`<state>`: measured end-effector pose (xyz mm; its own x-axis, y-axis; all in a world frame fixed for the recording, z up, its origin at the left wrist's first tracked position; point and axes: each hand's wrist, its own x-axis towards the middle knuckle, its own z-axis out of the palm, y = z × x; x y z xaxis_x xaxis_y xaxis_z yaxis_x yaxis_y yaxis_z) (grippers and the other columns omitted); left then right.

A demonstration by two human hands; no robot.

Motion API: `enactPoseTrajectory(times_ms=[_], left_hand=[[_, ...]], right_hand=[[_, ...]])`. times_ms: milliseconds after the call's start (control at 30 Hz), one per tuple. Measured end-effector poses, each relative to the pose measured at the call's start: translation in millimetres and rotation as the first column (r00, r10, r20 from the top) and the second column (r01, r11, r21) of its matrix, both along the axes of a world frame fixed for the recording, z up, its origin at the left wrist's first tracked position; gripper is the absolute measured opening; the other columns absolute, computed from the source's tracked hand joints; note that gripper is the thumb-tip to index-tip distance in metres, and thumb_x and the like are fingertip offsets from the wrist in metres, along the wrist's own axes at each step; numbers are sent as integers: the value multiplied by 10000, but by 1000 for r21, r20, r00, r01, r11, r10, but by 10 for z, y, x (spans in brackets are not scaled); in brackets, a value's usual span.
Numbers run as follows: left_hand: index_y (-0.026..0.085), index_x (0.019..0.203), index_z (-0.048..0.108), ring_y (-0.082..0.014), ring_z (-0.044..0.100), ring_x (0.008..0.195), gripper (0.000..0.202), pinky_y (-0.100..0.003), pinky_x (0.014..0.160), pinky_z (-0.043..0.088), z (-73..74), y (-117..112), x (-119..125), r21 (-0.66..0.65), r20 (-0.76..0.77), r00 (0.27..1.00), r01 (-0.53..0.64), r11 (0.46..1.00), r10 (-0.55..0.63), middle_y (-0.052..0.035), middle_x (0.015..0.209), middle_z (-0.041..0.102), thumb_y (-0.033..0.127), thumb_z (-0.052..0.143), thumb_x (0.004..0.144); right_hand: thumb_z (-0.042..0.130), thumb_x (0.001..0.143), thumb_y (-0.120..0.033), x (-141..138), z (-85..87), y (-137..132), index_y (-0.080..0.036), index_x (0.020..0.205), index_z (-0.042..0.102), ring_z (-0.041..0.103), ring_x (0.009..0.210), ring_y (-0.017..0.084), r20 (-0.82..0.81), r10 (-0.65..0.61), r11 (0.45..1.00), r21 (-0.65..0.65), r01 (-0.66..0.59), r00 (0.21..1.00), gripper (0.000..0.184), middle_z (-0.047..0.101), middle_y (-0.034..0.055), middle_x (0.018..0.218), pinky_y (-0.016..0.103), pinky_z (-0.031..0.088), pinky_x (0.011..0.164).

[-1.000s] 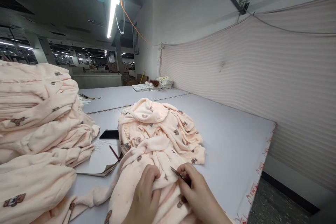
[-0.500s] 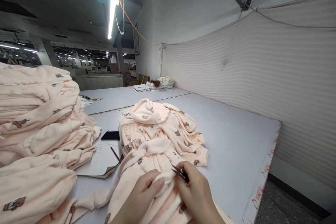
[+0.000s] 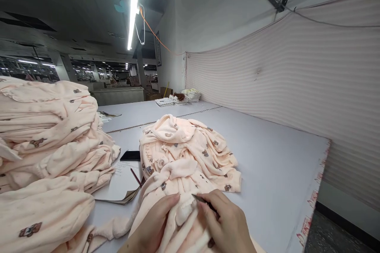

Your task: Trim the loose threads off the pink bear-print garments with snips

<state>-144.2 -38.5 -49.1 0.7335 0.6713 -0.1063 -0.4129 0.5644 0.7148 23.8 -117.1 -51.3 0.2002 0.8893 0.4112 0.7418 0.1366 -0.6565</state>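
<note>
A pale pink fleece garment with small bear prints lies bunched on the table in front of me. My left hand is closed on a fold of it near the bottom of the view, thumb along the cloth. Dark thread snips sit in my right hand, fingers wrapped round them. Their tip points left, against a raised whitish edge of the cloth between my hands. Whether the blades are apart I cannot make out.
A tall pile of like garments fills the left side. Between it and my work are a black phone, a notepad and a dark pen. Stacked papers or cloths stand at the back. The table's edge is at right.
My left hand has shifted its hold, and a whitish edge of the cloth now stands up between my hands. The snips have turned and show less. The view has shifted slightly.
</note>
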Motion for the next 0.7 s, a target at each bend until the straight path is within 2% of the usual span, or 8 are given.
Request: enactPoseTrajectory(times_ms=[133, 267, 433, 533, 633, 700], left_hand=[[107, 1045, 696, -261, 544, 1178, 275, -395, 1048, 369, -6, 15, -14, 63, -29, 1000, -8, 998, 9, -113, 1109, 703, 216, 509, 875], [102, 1005, 709, -256, 568, 1140, 254, -399, 1037, 374, 7, 13, -20, 82, -23, 1000, 1, 997, 1, -121, 1086, 709, 184, 506, 877], [97, 974, 720, -241, 613, 1056, 262, -387, 1011, 389, 35, -14, -39, 104, 14, 999, 42, 994, -44, -123, 1009, 728, 159, 479, 893], [100, 959, 724, -229, 630, 1008, 254, -369, 987, 404, 47, -30, -57, 119, -22, 999, 52, 992, -49, -115, 960, 736, 162, 486, 896], [106, 940, 727, -224, 641, 965, 251, -364, 953, 423, 55, -42, -67, 111, -31, 996, 85, 990, -82, -111, 923, 738, 176, 490, 901], [103, 924, 729, -221, 645, 937, 245, -354, 929, 434, 62, -46, -62, 121, -40, 995, 94, 988, -90, -109, 896, 737, 188, 500, 900]], right_hand=[[542, 849, -284, 20, 7, 19, -297, 1007, 664, 649, 803, 166, -16, 80, 997, 13, -80, 997, 200, 686, -8, 893, 232, 472, 684], [492, 877, -277, 38, 18, 3, -279, 993, 659, 649, 774, 168, 101, 46, 999, 7, -47, 994, 203, 679, 6, 871, 239, 464, 649], [546, 845, -256, 30, 78, -22, -280, 1029, 646, 652, 800, 173, 145, 69, 997, -36, -65, 987, 211, 681, -1, 903, 244, 471, 666], [503, 879, -261, 17, 119, -36, -278, 971, 663, 650, 815, 171, 106, 24, 997, -69, -17, 994, 185, 681, -4, 897, 246, 473, 677], [565, 840, -257, 15, 137, -38, -281, 996, 662, 649, 838, 170, 60, 53, 991, -129, -44, 997, 185, 681, -10, 922, 240, 476, 685], [573, 833, -252, 18, 137, -27, -281, 1016, 660, 648, 836, 175, 70, 57, 992, -115, -49, 996, 206, 680, -8, 920, 249, 472, 690]])
